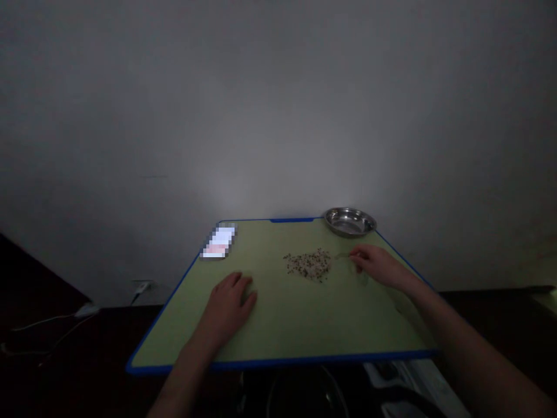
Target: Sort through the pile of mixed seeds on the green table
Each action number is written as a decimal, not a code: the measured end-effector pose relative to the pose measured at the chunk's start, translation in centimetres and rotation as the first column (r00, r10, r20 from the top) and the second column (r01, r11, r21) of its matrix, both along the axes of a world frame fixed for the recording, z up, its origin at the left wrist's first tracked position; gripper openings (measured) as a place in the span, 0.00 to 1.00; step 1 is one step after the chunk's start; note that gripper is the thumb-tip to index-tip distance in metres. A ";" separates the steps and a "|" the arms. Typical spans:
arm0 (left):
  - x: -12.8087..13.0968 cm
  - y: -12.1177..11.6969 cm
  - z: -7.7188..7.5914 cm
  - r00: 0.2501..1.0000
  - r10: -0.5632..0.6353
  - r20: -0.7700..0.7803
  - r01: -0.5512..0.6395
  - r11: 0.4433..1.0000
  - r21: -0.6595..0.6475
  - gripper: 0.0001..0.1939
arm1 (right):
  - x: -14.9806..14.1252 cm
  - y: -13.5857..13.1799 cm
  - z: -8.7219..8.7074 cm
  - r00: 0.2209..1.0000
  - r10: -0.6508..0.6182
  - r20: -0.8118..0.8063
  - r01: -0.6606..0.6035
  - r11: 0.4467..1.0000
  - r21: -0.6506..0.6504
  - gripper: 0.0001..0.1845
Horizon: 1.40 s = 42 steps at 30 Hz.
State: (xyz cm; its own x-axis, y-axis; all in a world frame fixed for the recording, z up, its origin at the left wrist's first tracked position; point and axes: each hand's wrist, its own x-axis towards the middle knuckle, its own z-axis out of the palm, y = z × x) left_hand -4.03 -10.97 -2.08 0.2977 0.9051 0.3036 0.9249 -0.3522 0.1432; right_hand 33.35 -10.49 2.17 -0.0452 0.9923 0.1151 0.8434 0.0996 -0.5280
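Observation:
A loose pile of pale grains mixed with small dark beans [308, 264] is spread thinly on the green tabletop [278, 325]. At the pile's right side, my right hand [369, 262] pinches a small, thin spoon [342, 256] whose tip points left toward the grains. The spoon's details are faint in the dim light. My left hand [230, 297] rests palm down on the table, left of the pile and apart from it, its fingers spread a little and holding nothing.
A shiny steel bowl [350, 222] stands at the table's back right corner. A lit phone [219, 241], its screen blurred out, lies at the back left. Blue edging [291, 220] borders the table, which stands by a grey wall [278, 116]. White cables [65, 334] trail on the left floor.

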 end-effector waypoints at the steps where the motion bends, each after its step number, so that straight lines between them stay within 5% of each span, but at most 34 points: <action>1: 0.4 0.6 0.0 1.000 -0.005 -0.023 0.005 1.000 -0.021 0.21 | 0.4 0.6 -0.4 0.998 -0.045 0.038 0.045 0.999 -0.016 0.10; 6: 2.5 4.3 0.6 0.992 0.014 -0.124 -0.027 0.994 -0.106 0.23 | 0.6 2.7 -2.0 0.980 -0.169 0.109 0.173 0.984 -0.033 0.10; 11: 3.9 6.6 1.0 0.986 0.099 -0.131 -0.113 0.988 -0.109 0.25 | -0.4 4.2 -2.7 0.978 -0.167 0.124 0.170 0.985 -0.008 0.11; 29: 3.8 7.0 0.0 0.988 0.108 -0.114 -0.111 0.994 -0.019 0.23 | -8.1 4.5 -0.3 0.982 -0.026 0.188 0.018 0.999 0.044 0.11; 37: 3.9 6.8 0.2 0.990 0.104 -0.097 -0.107 0.994 -0.025 0.23 | -5.6 2.8 2.1 0.952 -0.058 0.300 0.028 0.994 0.103 0.10; 42: 3.9 6.7 0.3 0.991 0.104 -0.085 -0.106 0.994 -0.016 0.22 | -5.4 0.7 2.4 0.965 0.169 0.201 -0.179 0.983 0.032 0.09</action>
State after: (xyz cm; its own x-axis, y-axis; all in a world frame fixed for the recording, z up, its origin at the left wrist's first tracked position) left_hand -0.09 -4.22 -1.83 0.2245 0.9383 0.2630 0.9656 -0.2506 0.0698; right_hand 27.97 -9.79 4.61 -0.2430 0.9606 0.1349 0.8975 0.2754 -0.3444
